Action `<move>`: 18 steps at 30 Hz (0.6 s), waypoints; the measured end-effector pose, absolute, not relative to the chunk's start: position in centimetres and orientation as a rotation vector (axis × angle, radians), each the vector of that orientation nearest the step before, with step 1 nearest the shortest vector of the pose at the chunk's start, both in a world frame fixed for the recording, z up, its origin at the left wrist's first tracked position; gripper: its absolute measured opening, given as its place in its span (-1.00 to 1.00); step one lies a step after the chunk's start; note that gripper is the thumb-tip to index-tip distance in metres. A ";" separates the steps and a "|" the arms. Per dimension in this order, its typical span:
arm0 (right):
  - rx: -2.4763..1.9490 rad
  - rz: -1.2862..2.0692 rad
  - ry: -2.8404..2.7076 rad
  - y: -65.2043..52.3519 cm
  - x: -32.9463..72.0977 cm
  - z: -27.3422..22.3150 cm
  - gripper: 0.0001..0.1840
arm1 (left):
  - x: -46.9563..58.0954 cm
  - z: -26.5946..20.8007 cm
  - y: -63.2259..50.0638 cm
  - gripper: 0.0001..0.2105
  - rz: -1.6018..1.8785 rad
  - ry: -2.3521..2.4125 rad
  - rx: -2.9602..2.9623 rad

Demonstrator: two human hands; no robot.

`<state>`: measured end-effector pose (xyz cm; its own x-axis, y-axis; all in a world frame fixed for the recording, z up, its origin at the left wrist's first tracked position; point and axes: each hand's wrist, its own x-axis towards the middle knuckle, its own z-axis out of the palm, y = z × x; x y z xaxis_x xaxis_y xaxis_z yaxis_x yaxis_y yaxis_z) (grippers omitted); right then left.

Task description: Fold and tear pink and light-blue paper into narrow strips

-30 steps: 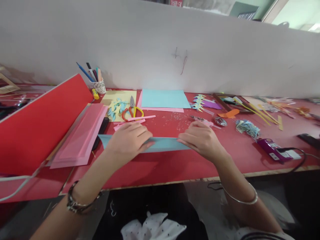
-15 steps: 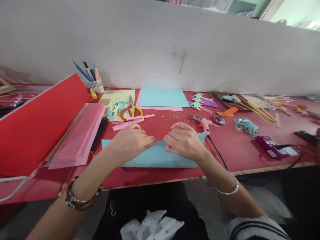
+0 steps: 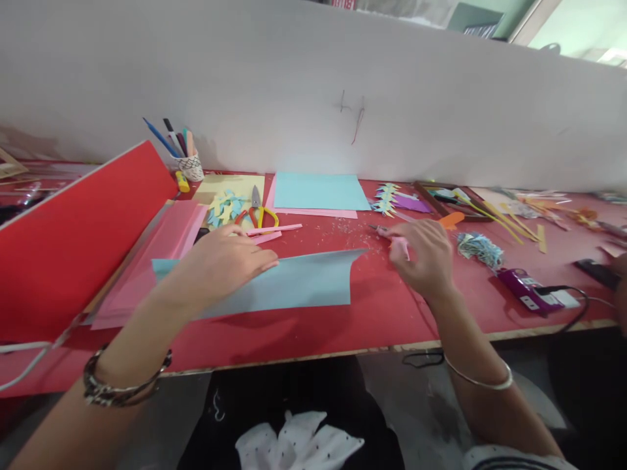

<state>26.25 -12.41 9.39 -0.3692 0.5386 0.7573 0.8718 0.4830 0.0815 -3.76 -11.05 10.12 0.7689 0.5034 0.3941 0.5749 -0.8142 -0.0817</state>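
A light blue paper sheet (image 3: 298, 282) lies on the red table (image 3: 343, 326) in front of me, with a lengthwise crease and its far edge lifted. My left hand (image 3: 220, 262) rests flat on the left part of that sheet, fingers spread. My right hand (image 3: 424, 254) is to the right of the sheet, off the paper, with its fingers closed around the pink glue gun (image 3: 399, 243), whose tip points left.
Orange-handled scissors (image 3: 255, 214) and small paper cutouts lie on a yellow sheet behind. A blue sheet on pink paper (image 3: 318, 191), a pen cup (image 3: 190, 166), pink sheets (image 3: 161, 254), a red board (image 3: 73, 235), a purple power device (image 3: 526, 290) and paper scraps surround the spot.
The folded blue strip was opened into a wider sheet. My right hand has left the paper and moved right onto the glue gun. My left hand slid left with the sheet.
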 end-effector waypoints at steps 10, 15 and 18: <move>-1.142 -0.175 -2.733 -13.1 19.5 10.2 -0.68 | -1.7 10.4 -11.9 -0.71 -0.422 -0.629 -2.576; -1.151 0.071 -2.665 -12.6 18.2 10.4 -0.63 | 0.0 10.2 -12.1 -0.77 -0.578 -0.434 -2.301; -1.003 0.338 -2.575 -12.6 18.5 10.4 -0.62 | -0.1 10.2 -12.0 -0.76 -0.636 -0.377 -2.186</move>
<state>18.45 -12.58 10.35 -0.6855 0.6877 0.2389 0.6029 0.7202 -0.3433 -0.07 -11.98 10.18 0.8283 0.0543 0.5576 0.4628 -0.6272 -0.6265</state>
